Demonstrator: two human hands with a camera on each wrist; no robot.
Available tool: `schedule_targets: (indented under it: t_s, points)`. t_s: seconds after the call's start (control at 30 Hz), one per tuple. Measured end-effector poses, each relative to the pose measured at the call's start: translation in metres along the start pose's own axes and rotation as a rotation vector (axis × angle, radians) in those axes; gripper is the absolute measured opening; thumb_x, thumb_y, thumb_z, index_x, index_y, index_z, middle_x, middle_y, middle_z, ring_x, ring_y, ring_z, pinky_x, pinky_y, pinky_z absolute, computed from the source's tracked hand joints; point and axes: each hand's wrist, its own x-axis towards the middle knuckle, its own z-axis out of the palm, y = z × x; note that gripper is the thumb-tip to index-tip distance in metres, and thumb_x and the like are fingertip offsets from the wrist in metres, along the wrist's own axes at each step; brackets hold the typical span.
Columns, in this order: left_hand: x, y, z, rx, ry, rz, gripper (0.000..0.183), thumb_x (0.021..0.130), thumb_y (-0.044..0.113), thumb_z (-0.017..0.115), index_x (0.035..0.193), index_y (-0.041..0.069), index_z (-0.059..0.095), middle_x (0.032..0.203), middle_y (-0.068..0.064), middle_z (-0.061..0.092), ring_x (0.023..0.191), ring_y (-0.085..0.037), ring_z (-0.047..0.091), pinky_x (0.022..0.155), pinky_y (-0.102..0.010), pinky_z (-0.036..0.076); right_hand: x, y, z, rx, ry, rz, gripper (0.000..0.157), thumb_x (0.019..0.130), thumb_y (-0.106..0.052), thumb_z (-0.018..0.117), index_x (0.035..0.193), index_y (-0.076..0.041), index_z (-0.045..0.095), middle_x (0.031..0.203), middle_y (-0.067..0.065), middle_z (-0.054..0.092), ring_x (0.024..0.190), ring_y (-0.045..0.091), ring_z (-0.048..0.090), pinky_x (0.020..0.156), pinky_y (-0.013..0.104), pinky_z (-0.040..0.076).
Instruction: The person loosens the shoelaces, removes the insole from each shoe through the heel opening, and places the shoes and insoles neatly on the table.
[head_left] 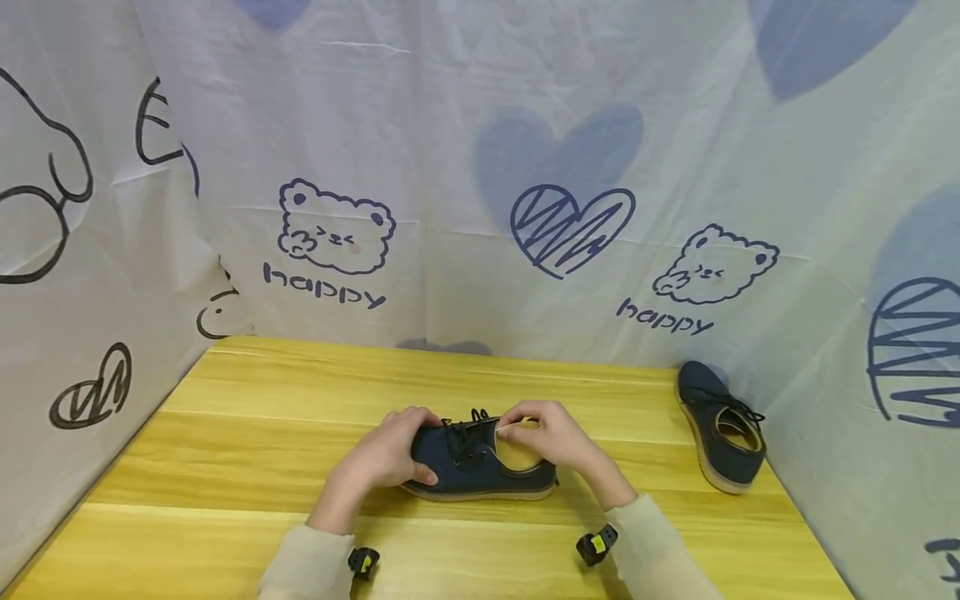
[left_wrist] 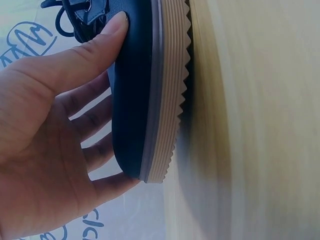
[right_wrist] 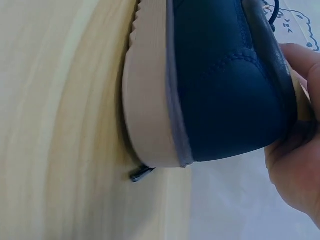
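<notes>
A dark navy lace-up shoe [head_left: 480,462] with a tan sole lies on the table in front of me, its toe to the left. My left hand [head_left: 390,450] grips the toe end, thumb on the near side and fingers round the far side. In the left wrist view the thumb [left_wrist: 110,35] presses the upper near the black laces [left_wrist: 85,17]. My right hand [head_left: 551,433] is at the shoe's opening, thumb and forefinger pinching at the tongue end; I cannot tell whether tongue or lining is between them. The tan inside [head_left: 517,454] shows beneath those fingers. In the right wrist view the heel [right_wrist: 230,110] faces me.
A second navy shoe [head_left: 720,429] stands at the table's right edge, laces on top. The yellow wood-grain table [head_left: 300,383] meets a printed white cloth [head_left: 450,250] at the back and sides. A small black tip [right_wrist: 141,173] pokes out by the sole.
</notes>
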Motion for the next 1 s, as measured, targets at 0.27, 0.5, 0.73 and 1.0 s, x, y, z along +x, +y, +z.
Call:
schedule_targets:
  t_s: [0.27,0.5,0.73,1.0]
  points:
    - [-0.002,0.005,-0.002,0.008,-0.009,0.001,0.07,0.069,0.017,0.099,0.13,0.014,0.064,0.133,-0.006,0.064,0.119,-0.03,0.056,0.105,-0.052,0.048,-0.005,0.001,0.002,0.032,0.124,0.007,0.006,0.094,-0.02,0.08,0.098,-0.018,0.082,0.099,-0.004,0.077,0.097,0.018,0.072,0.093,0.048,0.056]
    - [-0.003,0.006,-0.002,0.006,-0.009,-0.003,0.07,0.07,0.017,0.098,0.131,0.013,0.064,0.135,-0.007,0.063,0.122,-0.031,0.055,0.106,-0.052,0.047,-0.014,0.0,0.004,-0.098,0.208,-0.146,0.006,0.092,-0.015,0.081,0.097,-0.017,0.081,0.096,-0.009,0.074,0.093,0.011,0.069,0.088,0.04,0.058]
    - [-0.002,0.004,-0.001,0.002,-0.008,-0.015,0.07,0.07,0.017,0.098,0.131,0.014,0.064,0.134,-0.006,0.063,0.119,-0.029,0.055,0.105,-0.051,0.047,-0.026,0.005,0.003,-0.249,0.267,-0.236,0.015,0.089,-0.007,0.081,0.103,-0.012,0.079,0.101,-0.007,0.072,0.099,0.013,0.065,0.092,0.038,0.057]
    - [-0.002,0.004,-0.001,-0.001,-0.009,-0.017,0.069,0.07,0.017,0.098,0.131,0.014,0.064,0.134,-0.006,0.063,0.118,-0.029,0.055,0.105,-0.052,0.048,-0.037,0.01,-0.003,-0.4,0.256,-0.415,0.035,0.088,-0.009,0.08,0.122,-0.007,0.074,0.125,0.007,0.07,0.116,0.025,0.063,0.1,0.047,0.054]
